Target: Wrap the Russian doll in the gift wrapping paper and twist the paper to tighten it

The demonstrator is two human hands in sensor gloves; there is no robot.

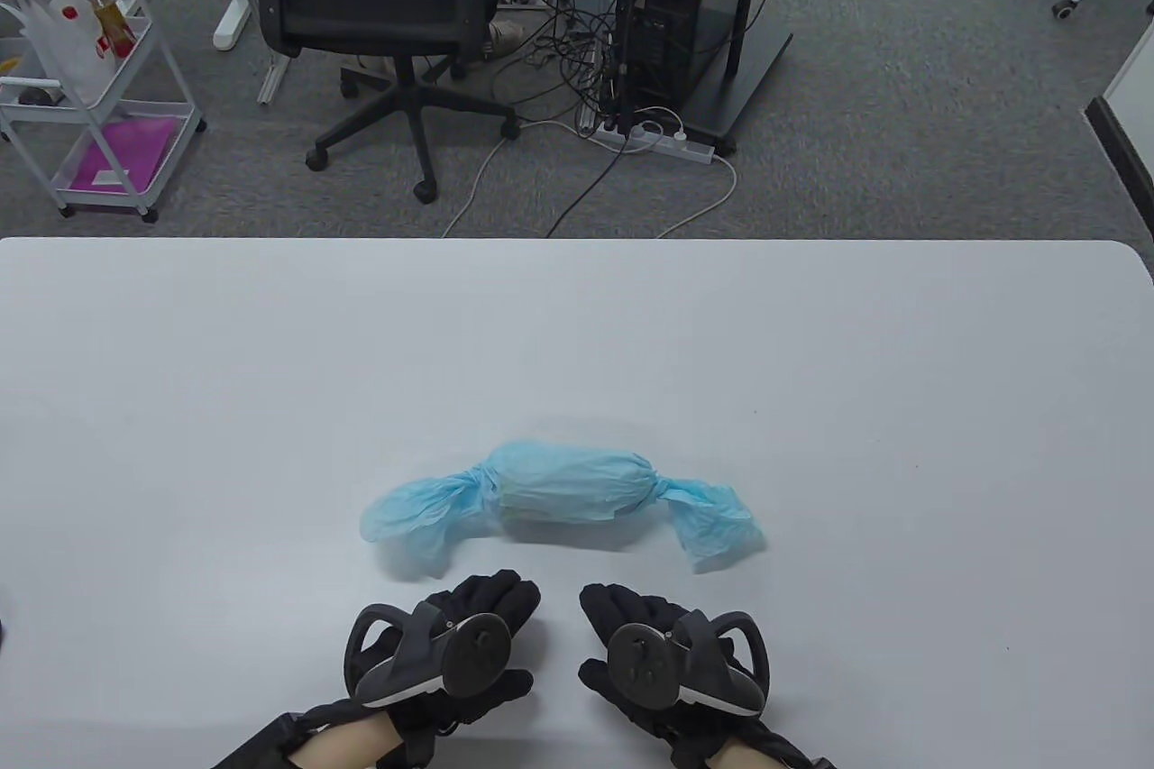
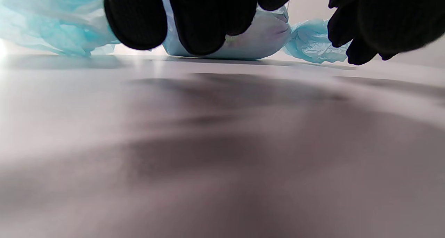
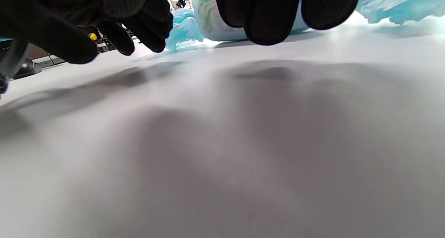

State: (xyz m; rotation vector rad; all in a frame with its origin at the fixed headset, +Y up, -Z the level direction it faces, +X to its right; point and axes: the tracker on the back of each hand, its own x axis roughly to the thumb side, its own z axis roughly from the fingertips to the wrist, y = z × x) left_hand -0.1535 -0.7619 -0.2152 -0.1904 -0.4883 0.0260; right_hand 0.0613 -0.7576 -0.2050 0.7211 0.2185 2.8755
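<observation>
Table view. The wrapped doll (image 1: 566, 483) lies on its side on the white tabletop (image 1: 811, 372), enclosed in light blue gift wrapping paper (image 1: 424, 515). The paper is gathered into a twist at each end of the body, with a loose fan of paper flaring beyond each twist, like a sweet wrapper. The left hand (image 1: 451, 652) and right hand (image 1: 667, 652) rest palm-down on the tabletop, side by side, just short of the parcel and apart from it. Neither grip has hold of anything; the fingers lie relaxed and extended toward the parcel.

Left wrist view. The left hand's fingers (image 2: 135, 19) hang in from the top with their tips clear of the paper; the parcel sits just beyond them, and its right-hand twist shows past the fingertips. The right hand appears at the upper right, likewise holding nothing.

Right wrist view. The right hand's fingers (image 3: 271, 19) hover above the tabletop, loosely curved and empty, with the parcel just ahead of them and the left hand off to the side.

Progress. Judging by both closed ends and the idle, withdrawn hands, the wrapping and twisting appear complete; nothing evident remains, although how tight the twists are cannot be told.
</observation>
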